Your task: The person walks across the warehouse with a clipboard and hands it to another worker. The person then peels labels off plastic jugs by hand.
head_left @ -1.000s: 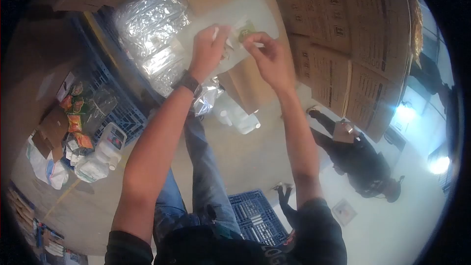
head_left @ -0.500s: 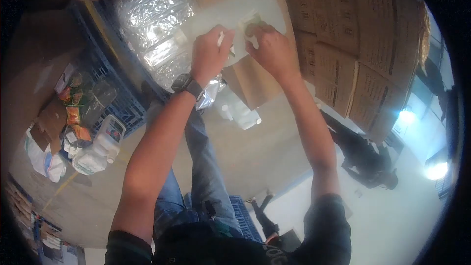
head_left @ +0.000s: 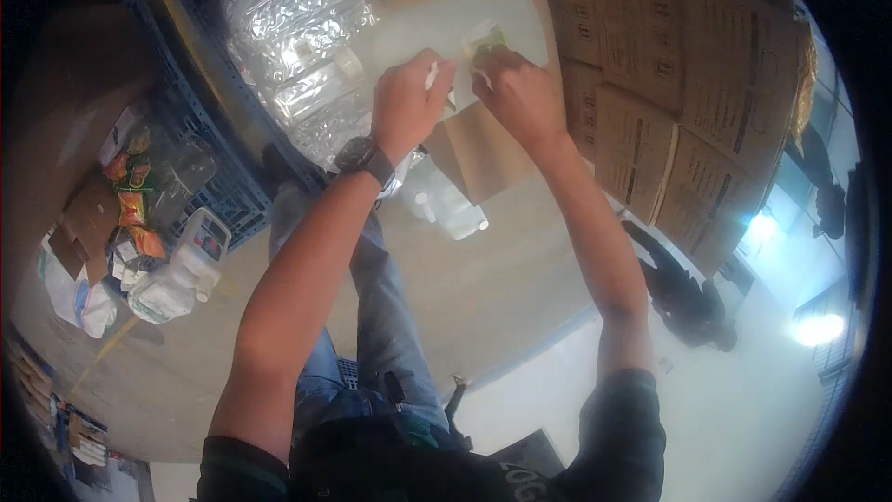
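A pale, translucent plastic container (head_left: 516, 7) lies on a brown cardboard box (head_left: 488, 151) in front of me. On the container is a small label (head_left: 482, 34) with yellowish-green parts. My right hand (head_left: 522, 100) is closed, fingertips pinched at the label's lower edge. Just left of it, my left hand (head_left: 406, 102) is closed around a small white thing that shows between thumb and forefinger; its kind is mostly hidden. A dark watch (head_left: 358, 156) sits on my left wrist.
Clear plastic-wrapped goods (head_left: 302, 28) lie to the left, beside a blue pallet (head_left: 190, 84). Stacked cartons (head_left: 650, 65) stand on the right. Another translucent bottle (head_left: 444, 203) lies below the box. Packets and jugs (head_left: 190, 256) are on the floor at left. A person (head_left: 683, 293) is at right.
Both hands have shifted slightly down and right in view. More of the label's green shows above my right fingers. Both hands stay closed.
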`<state>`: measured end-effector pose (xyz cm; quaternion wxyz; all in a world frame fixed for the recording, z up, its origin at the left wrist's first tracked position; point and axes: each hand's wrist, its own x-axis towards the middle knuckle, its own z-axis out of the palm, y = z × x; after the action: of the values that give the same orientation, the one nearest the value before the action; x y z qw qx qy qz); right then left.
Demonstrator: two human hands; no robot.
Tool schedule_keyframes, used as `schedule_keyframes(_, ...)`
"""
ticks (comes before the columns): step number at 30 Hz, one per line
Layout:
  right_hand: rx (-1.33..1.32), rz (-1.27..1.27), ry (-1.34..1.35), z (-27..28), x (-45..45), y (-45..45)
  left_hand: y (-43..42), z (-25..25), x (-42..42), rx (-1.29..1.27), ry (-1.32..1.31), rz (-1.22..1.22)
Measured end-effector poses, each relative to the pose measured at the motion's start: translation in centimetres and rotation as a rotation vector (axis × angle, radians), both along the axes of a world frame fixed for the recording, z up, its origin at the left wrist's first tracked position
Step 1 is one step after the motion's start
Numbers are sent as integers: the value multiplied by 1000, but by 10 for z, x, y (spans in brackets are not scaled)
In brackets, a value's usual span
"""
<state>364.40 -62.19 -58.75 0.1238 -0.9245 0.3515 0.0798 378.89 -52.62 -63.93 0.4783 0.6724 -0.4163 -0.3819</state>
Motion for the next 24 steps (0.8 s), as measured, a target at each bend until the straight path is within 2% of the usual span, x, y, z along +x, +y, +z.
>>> schedule_keyframes(8, -67, -54, -97, -10, -6, 6, 2, -4, -3, 24, -21, -1)
schedule_keyframes(10, -89, -224, -81, -4, -6, 7, 3, -1, -3, 33, -55, -14)
schedule_keyframes(11, -99, -225, -88, -4, -6, 7, 3, 0, -2, 45, -68, -23)
schedule_keyframes(13, -72, -212, -294, -11, -14, 16, 4, -1, 0, 61, -83, -34)
schedule_keyframes(24, -222, -79, -335, -30, -22, 28, 3, -1, 0, 29, -49, -20)
